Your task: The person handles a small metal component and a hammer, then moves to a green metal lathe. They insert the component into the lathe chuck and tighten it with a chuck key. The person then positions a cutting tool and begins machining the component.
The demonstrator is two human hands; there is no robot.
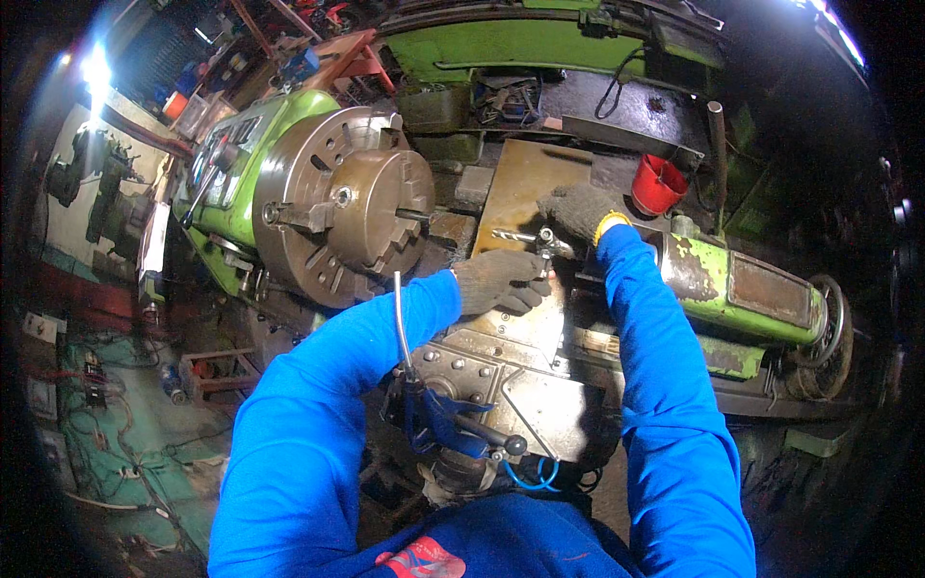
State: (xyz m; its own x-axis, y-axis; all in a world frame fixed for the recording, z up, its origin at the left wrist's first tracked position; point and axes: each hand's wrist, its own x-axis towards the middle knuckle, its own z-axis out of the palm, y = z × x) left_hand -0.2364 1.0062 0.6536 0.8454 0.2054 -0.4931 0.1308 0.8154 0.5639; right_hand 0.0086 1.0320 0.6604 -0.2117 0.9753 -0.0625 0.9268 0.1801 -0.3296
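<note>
Workshop interior, dim at the fisheye rim, with a green lathe (453,58) spanning the view. Its round chuck (342,204) faces right, a short workpiece stub (414,216) projecting from the centre. Green tailstock (747,294) at right, handwheel partly lost in shadow. Red cup (658,183) behind it. Both arms wear blue sleeves and grey knit gloves. Left hand (499,279) curls closed beneath the drill bit (515,236); right hand (581,212) closes over the bit's rear end, hiding the shank and whatever holds it. Bent coolant nozzle (399,318) in the foreground; lower bed details indistinct.
</note>
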